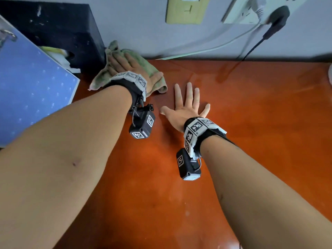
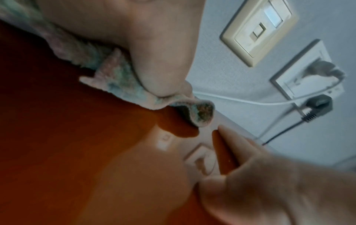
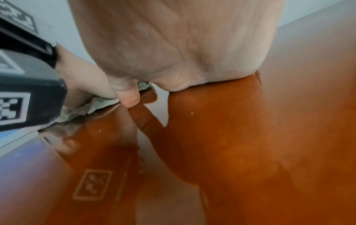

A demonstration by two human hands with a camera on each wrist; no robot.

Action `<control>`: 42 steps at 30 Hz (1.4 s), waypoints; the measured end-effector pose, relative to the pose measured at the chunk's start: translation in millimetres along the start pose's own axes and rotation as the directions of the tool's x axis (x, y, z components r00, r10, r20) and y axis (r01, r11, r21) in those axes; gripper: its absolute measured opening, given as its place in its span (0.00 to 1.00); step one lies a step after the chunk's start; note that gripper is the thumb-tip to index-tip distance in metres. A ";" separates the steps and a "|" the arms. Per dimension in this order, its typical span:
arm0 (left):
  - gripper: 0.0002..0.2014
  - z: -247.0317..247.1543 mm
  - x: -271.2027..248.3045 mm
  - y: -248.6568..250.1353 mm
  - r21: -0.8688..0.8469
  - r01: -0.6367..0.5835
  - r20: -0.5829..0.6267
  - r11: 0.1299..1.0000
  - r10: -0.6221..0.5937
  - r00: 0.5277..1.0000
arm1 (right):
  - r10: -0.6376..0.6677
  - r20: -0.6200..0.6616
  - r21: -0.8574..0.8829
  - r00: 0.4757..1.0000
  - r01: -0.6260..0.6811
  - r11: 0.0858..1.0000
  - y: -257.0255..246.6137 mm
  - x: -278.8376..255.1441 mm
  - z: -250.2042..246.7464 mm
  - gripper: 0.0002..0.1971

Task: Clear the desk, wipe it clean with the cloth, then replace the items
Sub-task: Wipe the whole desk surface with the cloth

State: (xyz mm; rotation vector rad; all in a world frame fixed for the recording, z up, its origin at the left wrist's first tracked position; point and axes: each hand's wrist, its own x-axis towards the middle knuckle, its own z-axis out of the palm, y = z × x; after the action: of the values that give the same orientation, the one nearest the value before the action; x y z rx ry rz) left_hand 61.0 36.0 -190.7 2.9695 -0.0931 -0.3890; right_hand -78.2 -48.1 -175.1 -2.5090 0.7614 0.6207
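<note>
Orange worktop (image 1: 233, 105) lies cleared; wiping is underway: the left hand (image 1: 125, 67) presses flat on the cloth (image 1: 154, 76), the right hand (image 1: 186, 105) rests spread, empty. Replacing items remains.

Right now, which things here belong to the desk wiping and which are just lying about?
In the job:
cloth, under the left hand
desk, with the right hand flat on it

Lying about:
black box
blue box
wall socket
cables

On the tabletop (image 1: 233, 123) lie two hands, one cloth (image 1: 143, 65), one black box (image 1: 59, 33) and one blue binder (image 1: 32, 87); behind it, two wall plates and two cables.
</note>
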 end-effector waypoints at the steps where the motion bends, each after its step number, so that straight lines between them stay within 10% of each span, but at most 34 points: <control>1: 0.59 0.1 -1.5 0.8 0.018 -0.016 0.000 1.000 0.016 1.000 | -0.004 0.001 -0.002 1.000 0.004 1.000 0.4 -0.4 -0.1 0.44; 11: 0.31 11.5 -19.7 27.4 0.067 -0.529 0.116 0.846 0.520 0.846 | 0.021 -0.046 -0.019 0.999 -0.022 1.000 -1.7 -1.9 1.0 0.48; 33: 0.43 7.9 -99.9 -125.2 0.078 -0.220 0.026 0.972 0.219 0.975 | -0.038 -0.196 0.003 0.980 0.039 0.999 9.5 -7.3 10.3 0.47; 37: 0.44 13.4 -126.8 -141.2 0.090 -0.165 0.029 0.982 0.163 0.986 | -0.257 -0.353 -0.252 0.900 0.173 0.952 11.0 -25.5 19.1 0.43; 42: 0.45 18.2 -152.9 -160.4 0.088 -0.126 0.018 0.988 0.125 0.992 | -0.497 -0.194 -0.412 0.846 0.390 0.824 -4.6 -51.0 27.9 0.41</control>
State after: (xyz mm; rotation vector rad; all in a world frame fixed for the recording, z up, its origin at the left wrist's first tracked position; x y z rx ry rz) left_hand -84.4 204.1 -194.0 3.0281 -0.3052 -0.3966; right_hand -121.6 -9.5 -169.1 -3.0174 0.1165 0.2289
